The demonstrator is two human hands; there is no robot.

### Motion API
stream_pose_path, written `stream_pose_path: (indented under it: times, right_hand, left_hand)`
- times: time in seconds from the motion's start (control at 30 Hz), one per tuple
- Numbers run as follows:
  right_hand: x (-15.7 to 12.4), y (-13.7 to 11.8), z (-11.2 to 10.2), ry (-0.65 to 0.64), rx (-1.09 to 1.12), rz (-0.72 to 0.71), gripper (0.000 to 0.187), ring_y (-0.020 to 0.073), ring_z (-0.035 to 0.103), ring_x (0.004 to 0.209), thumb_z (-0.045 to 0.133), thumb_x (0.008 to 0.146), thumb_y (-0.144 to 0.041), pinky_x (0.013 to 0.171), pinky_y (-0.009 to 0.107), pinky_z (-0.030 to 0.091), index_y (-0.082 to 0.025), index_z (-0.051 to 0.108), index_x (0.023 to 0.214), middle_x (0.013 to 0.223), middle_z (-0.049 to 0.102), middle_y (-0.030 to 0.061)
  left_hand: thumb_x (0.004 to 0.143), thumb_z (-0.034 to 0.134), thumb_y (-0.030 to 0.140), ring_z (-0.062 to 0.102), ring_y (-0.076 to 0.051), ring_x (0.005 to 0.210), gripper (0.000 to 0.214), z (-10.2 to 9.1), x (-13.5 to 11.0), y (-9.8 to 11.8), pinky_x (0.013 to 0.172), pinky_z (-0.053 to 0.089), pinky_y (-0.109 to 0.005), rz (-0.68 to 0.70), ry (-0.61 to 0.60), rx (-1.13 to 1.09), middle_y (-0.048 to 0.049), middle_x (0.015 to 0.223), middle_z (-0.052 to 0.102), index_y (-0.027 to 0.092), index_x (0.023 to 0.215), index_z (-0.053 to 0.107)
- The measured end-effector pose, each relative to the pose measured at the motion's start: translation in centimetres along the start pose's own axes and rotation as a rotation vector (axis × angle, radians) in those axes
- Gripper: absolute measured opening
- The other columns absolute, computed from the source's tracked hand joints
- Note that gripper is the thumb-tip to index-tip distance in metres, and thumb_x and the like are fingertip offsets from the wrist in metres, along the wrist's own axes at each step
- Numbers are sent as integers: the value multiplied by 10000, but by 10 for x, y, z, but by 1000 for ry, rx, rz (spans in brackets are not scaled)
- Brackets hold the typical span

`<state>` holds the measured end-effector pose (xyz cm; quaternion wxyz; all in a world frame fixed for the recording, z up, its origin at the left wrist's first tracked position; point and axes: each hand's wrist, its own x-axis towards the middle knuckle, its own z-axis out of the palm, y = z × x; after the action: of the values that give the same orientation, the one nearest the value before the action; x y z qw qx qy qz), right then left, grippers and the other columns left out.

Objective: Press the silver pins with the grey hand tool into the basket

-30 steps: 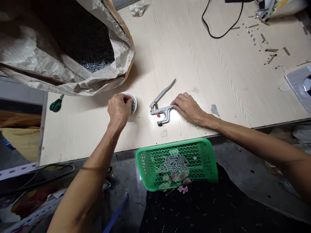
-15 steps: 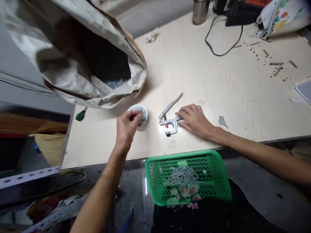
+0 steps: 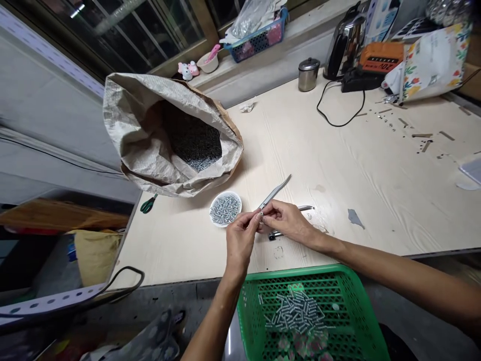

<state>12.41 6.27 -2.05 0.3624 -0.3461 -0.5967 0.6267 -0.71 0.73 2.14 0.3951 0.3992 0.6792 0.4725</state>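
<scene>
Judging from where I operate, I take the work to be partway along: a loose pile of small metal pieces (image 3: 298, 311) already lies in the green basket (image 3: 366, 313), nearer the person than the white bowl (image 3: 221, 224) and to its right. Plenty looks left to handle, since that bowl is well filled with similar bits and the big sack (image 3: 137, 145) beyond it, to the left, holds a great many more. I see the pliers (image 3: 276, 190) just right of the bowl, one handle slanting up and away, the middle hidden by both hands. The left hand (image 3: 240, 240), just beside the bowl's near right edge, has thumb and forefinger pinched on a small bright piece (image 3: 261, 214) that I cannot identify. The right hand (image 3: 291, 223), farther right of the bowl, curls over the pliers, its fingertips meeting the left's; whether it grips anything, I cannot tell.
</scene>
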Motion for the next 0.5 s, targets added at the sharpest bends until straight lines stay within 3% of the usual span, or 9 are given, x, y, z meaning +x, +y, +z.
stream_pose_path:
  times: [0.1,0.23,0.37,0.5]
  right_hand:
    - [0,1,-2,-67,98,60,146,123,619,656,621,800,-318,589,267,499,-179,580,789,729,656,18]
    - [0,-1,-3,-90,86,77,140,131,636,667,586,832,-315,606,277,519,-183,569,788,721,655,20]
    - [-3,0,3,-73,-55,-39,145,145,643,712,542,881,-319,650,296,517,-190,601,857,772,667,30]
    - [-5,1,9,-48,-252,-182,174,156,645,794,521,893,-256,725,311,495,-206,615,1030,880,686,36]
  left_hand:
    - [784,687,344,602,-122,630,233,3,-3,-6,650,497,-249,61,46,69,-18,702,663,146,889,747]
    - [753,721,395,627,-128,653,316,5,-5,-9,674,532,-258,-54,4,-125,-33,735,694,138,936,736]
    - [640,810,436,632,-116,643,458,6,-5,-9,670,546,-251,-203,-8,-349,-49,765,707,122,967,741]
    - [546,854,472,608,-112,592,454,4,-5,-14,639,540,-246,-328,-8,-465,-49,647,666,94,772,741]
